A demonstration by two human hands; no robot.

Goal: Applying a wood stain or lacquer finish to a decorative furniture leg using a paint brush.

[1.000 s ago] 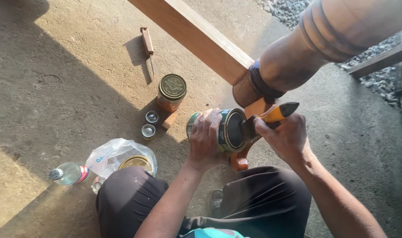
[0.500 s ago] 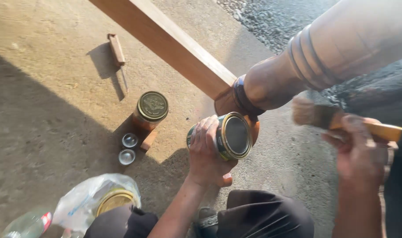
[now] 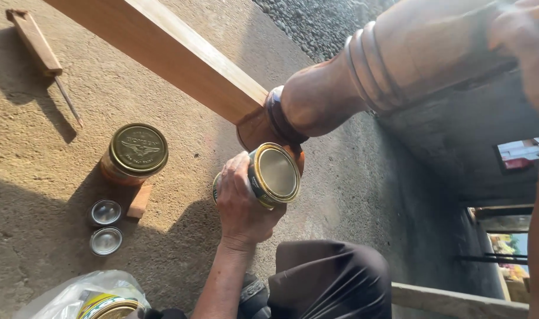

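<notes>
Open round gold-rimmed tin can point(image 3: 273, 175) sits tipped in my left hand point(image 3: 241, 201), fingers wrapped tight round its side, just under the dark end of the turned brown wooden post point(image 3: 364, 82). My right hand point(image 3: 526, 41) is a blur up at the far right, grip impossible to tell. Tilted like this, the can could spill onto the bare concrete floor point(image 3: 39, 183) beside the closed gold-lidded tin point(image 3: 136, 152)

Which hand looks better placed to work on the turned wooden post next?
Probably the right. The left hand is wrapped around the open tin, so it is occupied. The right hand, blurred at the frame's top right corner, is already up against the turned wooden post.
</notes>
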